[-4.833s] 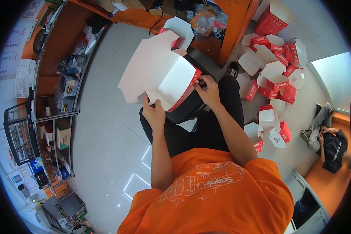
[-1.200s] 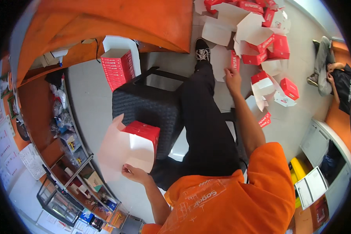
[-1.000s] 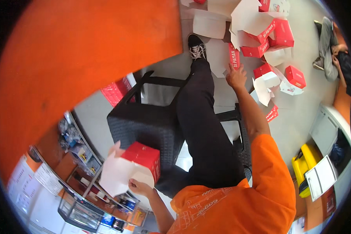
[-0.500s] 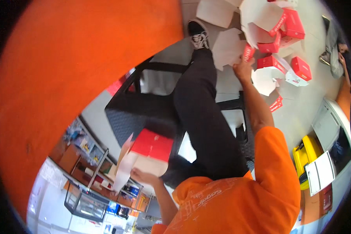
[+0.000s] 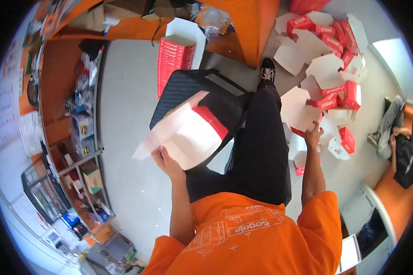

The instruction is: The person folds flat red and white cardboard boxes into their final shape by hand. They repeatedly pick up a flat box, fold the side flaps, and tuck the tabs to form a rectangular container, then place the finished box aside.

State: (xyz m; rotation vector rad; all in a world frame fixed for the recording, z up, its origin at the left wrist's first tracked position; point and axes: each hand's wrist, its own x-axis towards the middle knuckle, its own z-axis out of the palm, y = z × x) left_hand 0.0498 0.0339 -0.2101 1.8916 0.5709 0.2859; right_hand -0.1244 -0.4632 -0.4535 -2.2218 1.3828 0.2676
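Observation:
My left hand (image 5: 169, 164) grips an open red-and-white cardboard food box (image 5: 195, 135) by its near left side, the thumb over the edge. The box is tilted above a black textured stool (image 5: 181, 85), with a white flap sticking out to the left. On my right, my right hand (image 5: 313, 136) is at the edge of the pile of similar boxes, fingers apart and nothing visibly gripped. Closest to it is an open box (image 5: 299, 107) with its pale inside showing. Whether the fingertips touch that box, I cannot tell.
Several red-and-white boxes (image 5: 330, 71) lie heaped on the floor at the far right. A tall nested stack of boxes (image 5: 172, 62) stands beyond the stool. Shelving (image 5: 71, 110) runs along the left, an orange counter (image 5: 257, 32) is ahead, and another person (image 5: 390, 133) sits at the right.
The view has swung, bringing the nested stack and shelving into sight. My right hand has come off the box flap it was holding. My left hand still holds its box, now tilted with its white inside showing.

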